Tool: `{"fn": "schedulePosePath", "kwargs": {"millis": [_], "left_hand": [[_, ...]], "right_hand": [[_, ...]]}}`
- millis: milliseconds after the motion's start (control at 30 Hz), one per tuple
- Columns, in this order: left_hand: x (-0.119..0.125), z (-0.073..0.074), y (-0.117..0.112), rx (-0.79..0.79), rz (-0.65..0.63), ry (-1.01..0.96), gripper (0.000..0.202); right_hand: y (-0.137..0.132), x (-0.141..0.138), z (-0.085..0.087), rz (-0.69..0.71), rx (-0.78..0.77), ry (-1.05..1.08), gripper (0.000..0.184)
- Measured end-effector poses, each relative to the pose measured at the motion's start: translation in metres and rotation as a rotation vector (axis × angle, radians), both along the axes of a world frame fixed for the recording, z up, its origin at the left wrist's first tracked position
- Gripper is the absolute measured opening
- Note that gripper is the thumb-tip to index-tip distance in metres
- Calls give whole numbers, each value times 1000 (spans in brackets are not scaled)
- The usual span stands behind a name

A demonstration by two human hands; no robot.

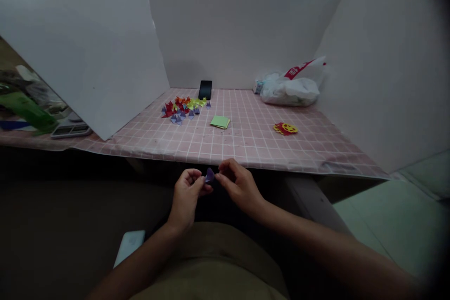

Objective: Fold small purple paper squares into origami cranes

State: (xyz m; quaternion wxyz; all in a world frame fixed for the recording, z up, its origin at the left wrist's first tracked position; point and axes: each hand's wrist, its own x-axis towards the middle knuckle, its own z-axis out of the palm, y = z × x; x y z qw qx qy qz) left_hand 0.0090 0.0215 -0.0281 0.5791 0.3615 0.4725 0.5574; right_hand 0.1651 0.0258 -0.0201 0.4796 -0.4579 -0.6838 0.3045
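A small purple folded-paper crane is held in the air just in front of the table's near edge. My left hand pinches it from the left between thumb and fingers. From the other side, the thumb and fingertips of my right hand close on its right edge. Its lower part is hidden by the fingers. On the table beyond lie several folded paper cranes in red, orange, yellow and purple. A small stack of square paper sheets, light green on top, sits nearer the middle.
Red and yellow cut-out shapes lie to the right on the pink checked tablecloth. Farther back are a dark phone and a white plastic bag. White panels enclose the table; a kitchen scale stands left.
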Motion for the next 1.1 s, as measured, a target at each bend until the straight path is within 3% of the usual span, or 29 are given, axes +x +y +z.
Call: {"fn": "schedulePosePath", "kwargs": {"millis": [167, 433, 1100], "left_hand": [[2, 3, -6, -14, -54, -63, 29], [2, 4, -11, 5, -107, -64, 26], [3, 1, -11, 61, -157, 71, 23]], "right_hand": [[2, -4, -8, 45, -95, 131, 4], [1, -7, -6, 110, -263, 375, 16], [-1, -11, -9, 164, -402, 549, 15]]}}
